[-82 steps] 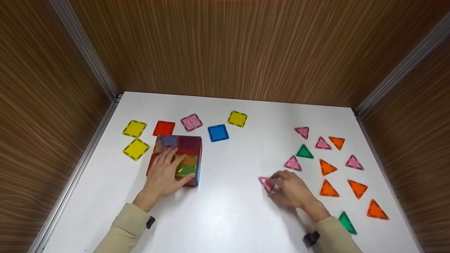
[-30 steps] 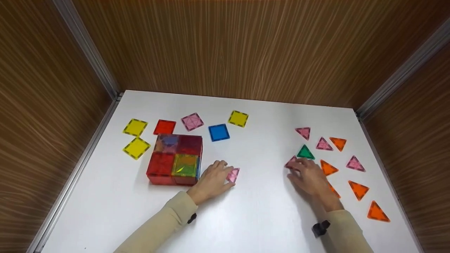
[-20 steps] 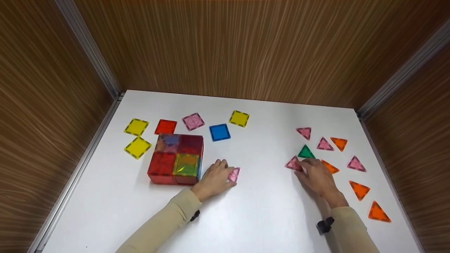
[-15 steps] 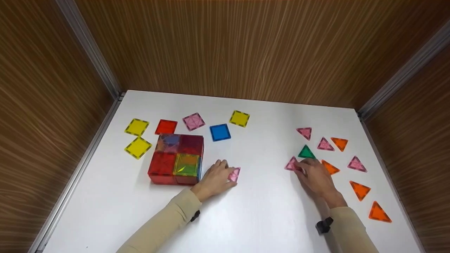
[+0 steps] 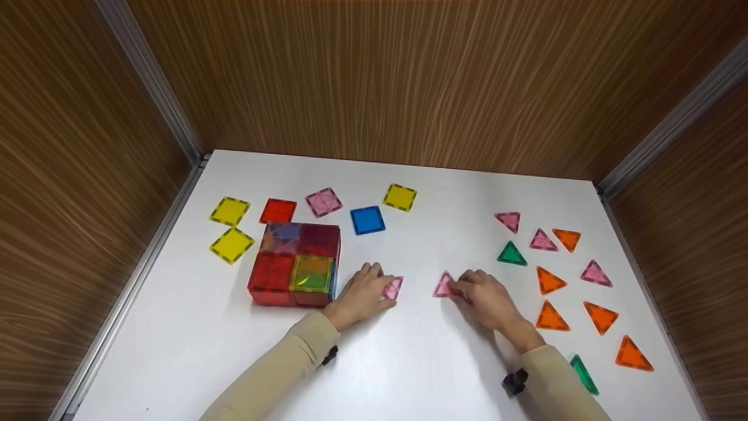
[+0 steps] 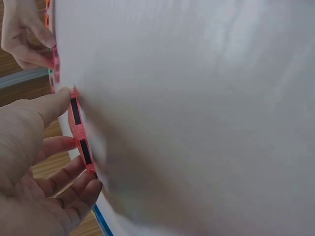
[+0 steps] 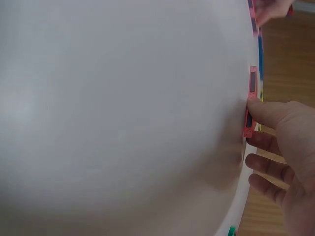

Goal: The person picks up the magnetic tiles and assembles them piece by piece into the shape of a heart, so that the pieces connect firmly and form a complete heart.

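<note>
My left hand (image 5: 361, 295) holds a pink triangular magnetic tile (image 5: 392, 287) between thumb and fingers, just right of the block of tiles. In the left wrist view this tile (image 6: 79, 130) shows edge-on, touched by the thumb at one end and fingers along it. To the right, my right hand (image 5: 485, 301) pinches a second pink triangular magnetic tile (image 5: 443, 285), its near corner hidden by the fingers. The right wrist view shows that tile (image 7: 253, 81) edge-on against thumb and forefinger. A gap separates the two triangles.
A boxy block of red, purple and yellow-green tiles (image 5: 273, 270) stands at left. Behind it lie square tiles, among them a blue one (image 5: 368, 220). Several orange (image 5: 550, 280), pink (image 5: 596, 273) and green triangles (image 5: 512, 254) are spread at right. Wooden panels (image 5: 374, 82) enclose the white table.
My left hand left the block and took the first pink triangle, earlier in my right hand. My right hand took another from beside the green triangle and brought it left.
</note>
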`<state>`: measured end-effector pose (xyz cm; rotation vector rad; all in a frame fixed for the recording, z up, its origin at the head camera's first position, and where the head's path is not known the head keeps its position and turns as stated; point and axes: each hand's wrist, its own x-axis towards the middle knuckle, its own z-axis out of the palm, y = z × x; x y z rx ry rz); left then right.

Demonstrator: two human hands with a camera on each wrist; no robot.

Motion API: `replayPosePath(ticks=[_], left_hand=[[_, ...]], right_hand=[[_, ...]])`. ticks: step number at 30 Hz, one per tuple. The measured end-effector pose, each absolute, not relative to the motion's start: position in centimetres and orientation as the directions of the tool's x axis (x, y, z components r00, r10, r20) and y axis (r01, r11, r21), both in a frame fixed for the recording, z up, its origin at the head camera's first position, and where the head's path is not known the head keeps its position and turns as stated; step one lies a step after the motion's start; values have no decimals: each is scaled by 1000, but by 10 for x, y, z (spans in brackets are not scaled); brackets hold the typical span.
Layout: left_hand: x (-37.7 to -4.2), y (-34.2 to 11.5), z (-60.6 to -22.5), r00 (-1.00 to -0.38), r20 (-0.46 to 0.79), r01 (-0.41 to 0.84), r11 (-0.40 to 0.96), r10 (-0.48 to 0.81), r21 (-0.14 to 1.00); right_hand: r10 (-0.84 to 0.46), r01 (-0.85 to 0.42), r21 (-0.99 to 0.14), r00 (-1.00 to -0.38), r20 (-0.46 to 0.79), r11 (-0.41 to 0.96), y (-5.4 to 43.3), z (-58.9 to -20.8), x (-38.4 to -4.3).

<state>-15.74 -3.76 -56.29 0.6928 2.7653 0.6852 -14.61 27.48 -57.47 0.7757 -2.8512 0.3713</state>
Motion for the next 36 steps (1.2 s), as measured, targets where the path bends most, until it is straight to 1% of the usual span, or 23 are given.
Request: replayPosePath(ticks=[7, 18, 23, 29, 33, 36], left_hand=[[-159, -32, -560, -865, -82, 405, 786, 495, 467], [-162, -21, -560, -865, -93, 404, 793, 494, 456], [-162, -20, -560, -862, -111, 400, 799, 494, 450], [-162, -20, -561, -865, -100, 405, 802, 491, 438], [-161, -21, -562, -868, -93, 408, 807, 488, 427], [-160, -21, -563, -868, -91, 406, 802, 489, 438]], right_hand=[[-554, -608, -206, -789, 267, 767, 244, -577, -144], [-576, -630, -238, -775, 261, 739, 215, -577, -149], [-563, -617, -262, -786, 257, 742, 215, -579, -147], [-556, -608, -267, -793, 249, 748, 214, -579, -146], [-536, -575, -296, -818, 208, 762, 221, -578, -144], [-497, -535, -324, -845, 197, 780, 237, -576, -146]])
